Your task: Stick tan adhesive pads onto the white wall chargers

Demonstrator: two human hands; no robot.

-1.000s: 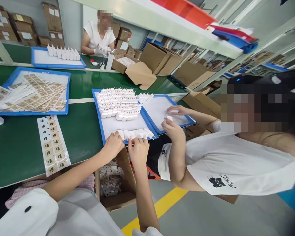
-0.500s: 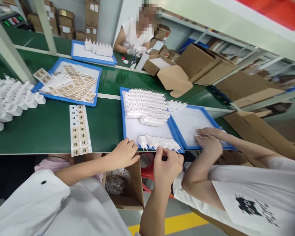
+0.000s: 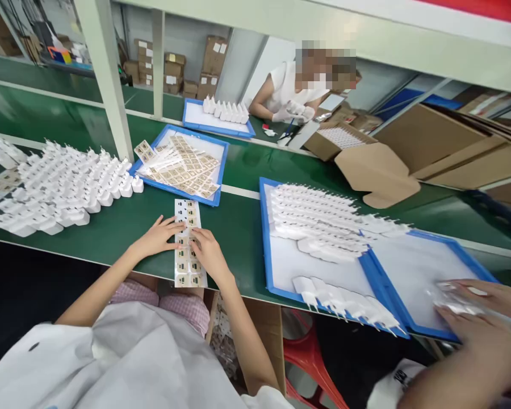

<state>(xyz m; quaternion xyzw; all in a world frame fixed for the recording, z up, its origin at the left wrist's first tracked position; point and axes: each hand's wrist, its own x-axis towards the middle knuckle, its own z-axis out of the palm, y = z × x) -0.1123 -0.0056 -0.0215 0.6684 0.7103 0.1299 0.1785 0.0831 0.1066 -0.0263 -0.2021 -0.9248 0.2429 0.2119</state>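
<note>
A sheet of beige stickers [image 3: 190, 280] lies on the green bench in front of me, its near end at the bench edge. Across its left side rests my left hand [image 3: 158, 237], fingers spread. On the right side my right hand [image 3: 208, 251] has its fingers bent in, with the tips close together at a sticker mid-sheet; whether they grip it is hidden. Near the sheet's far end some sticker places show as bare backing with dark marks. To the right, small white nozzle-tipped bottles [image 3: 319, 218] lie in rows in a blue-rimmed tray [image 3: 264, 238], with another row [image 3: 344, 301] along its front.
Many white bottles [image 3: 68, 182] stand on the left. Behind the sheet is a tray [image 3: 221, 170] of loose sticker sheets. A co-worker's hands [image 3: 472, 307] handle clear film over another tray [image 3: 409, 267] at right. Another person [image 3: 289, 91] sits opposite, near an open carton [image 3: 336, 139].
Both my hands have moved left from the front row of bottles onto the sticker sheet. My view has turned left, showing more of the bottles there. The front row lies in the tray.
</note>
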